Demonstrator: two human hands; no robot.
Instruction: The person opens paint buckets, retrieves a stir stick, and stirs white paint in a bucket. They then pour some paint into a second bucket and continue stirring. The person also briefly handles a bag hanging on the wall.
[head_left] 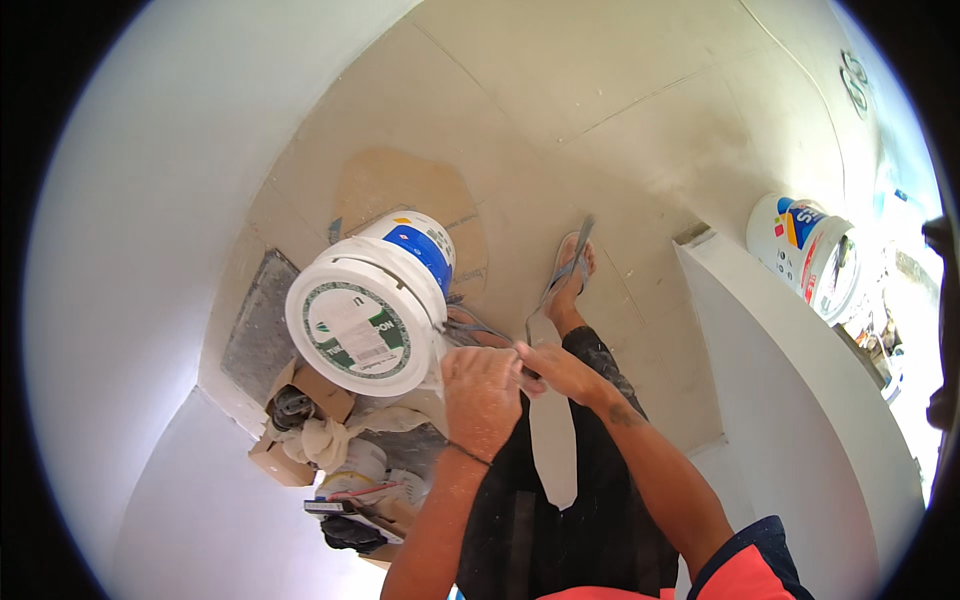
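Note:
A white bucket (420, 245) with a blue band stands left of the middle, its round white lid (357, 325) on top with a green and white label. My left hand (482, 395) is closed just right of the lid's rim, its fingers curled toward my right hand. What it grips is hidden. My right hand (560, 370) is closed and nearly touches the left one at the fingertips. A thin grey strip-like tool (584, 235) extends from between the hands out over my right foot; a short dark part shows under the right fingers.
Below the bucket lie a cardboard box (325, 390), crumpled pale cloth (325, 440) and dark bundles. Right of my legs rises a low curved white wall (790, 350). Another white bucket (785, 235) lies beyond it. A white wall (150, 250) borders the left.

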